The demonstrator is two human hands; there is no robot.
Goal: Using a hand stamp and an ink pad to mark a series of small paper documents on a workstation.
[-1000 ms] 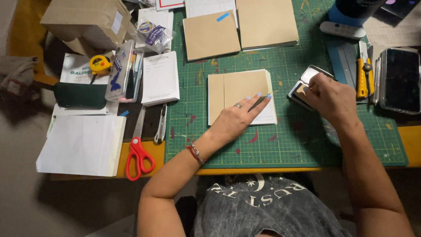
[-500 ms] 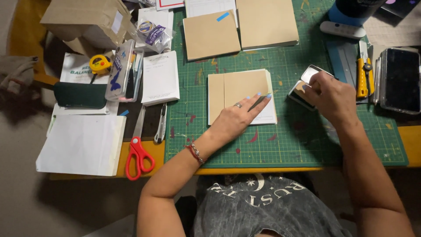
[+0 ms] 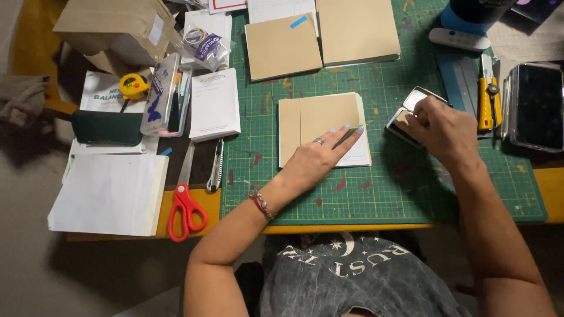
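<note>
My left hand [image 3: 320, 154] lies flat on a stack of tan board and white pages [image 3: 317, 120] in the middle of the green cutting mat [image 3: 399, 182], with a thin dark tool under its fingers. My right hand [image 3: 442, 130] has its fingers curled inside a small open metal tin [image 3: 411, 105] just right of the stack. Whether those fingers hold anything from the tin is hidden.
Two tan boards [image 3: 282, 44] [image 3: 355, 29] lie at the back of the mat. A yellow utility knife [image 3: 486, 97] and a phone [image 3: 537, 105] sit at the right. Red scissors [image 3: 185, 211], a cutter [image 3: 215, 164], a notepad [image 3: 214, 104], white paper [image 3: 108, 194] and a cardboard box [image 3: 117, 26] are on the left.
</note>
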